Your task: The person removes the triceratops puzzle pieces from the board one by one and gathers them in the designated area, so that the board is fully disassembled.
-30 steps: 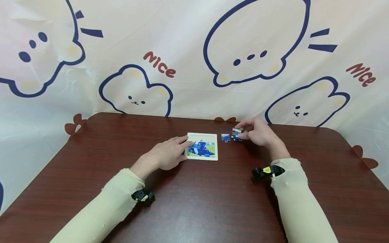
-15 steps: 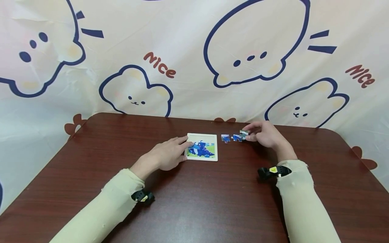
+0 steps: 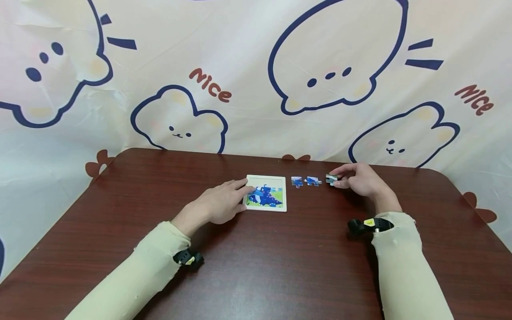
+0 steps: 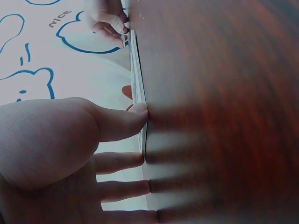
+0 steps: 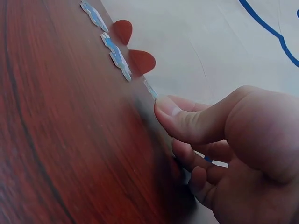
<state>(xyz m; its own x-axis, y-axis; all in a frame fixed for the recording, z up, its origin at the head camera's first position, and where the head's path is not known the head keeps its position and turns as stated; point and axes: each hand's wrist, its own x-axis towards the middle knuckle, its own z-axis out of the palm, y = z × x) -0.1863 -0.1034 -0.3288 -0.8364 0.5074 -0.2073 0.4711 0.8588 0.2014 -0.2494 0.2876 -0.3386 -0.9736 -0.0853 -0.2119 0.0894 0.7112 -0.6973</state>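
From above, my two hands reach across a dark reddish-brown wood-grain table (image 3: 260, 275). My left hand (image 3: 222, 202) lies against the left side of a flat, square white-rimmed puzzle tray (image 3: 285, 195), its fingers nearly straight: the thumb touches the near corner, another finger reaches over the rim, and nothing is clasped. The tray sits near the middle of the table, showing a blue cartoon dinosaur (image 3: 265, 197) on green ground; a pale strip runs along its far side.

To the right, my right hand (image 3: 362, 180) holds a narrow pinch, thumb against fingers, on one small, thin jigsaw piece with a greyish-green face (image 3: 331, 179). Between it and the tray, two loose blue-and-white jigsaw pieces (image 3: 313, 181) lie in a row, apart from each other.

Behind hangs a cream fabric backdrop (image 3: 248, 35) with navy-outlined cartoon animals. Brownish-red lettering reads "Nice" (image 3: 210, 84) at left of centre, and the same word appears at far right. Each wrist wears a black strap (image 3: 370, 225) below a pale yellow-green sleeve (image 3: 408, 262); the bright yellow label (image 3: 369, 222) on it is too small to read.
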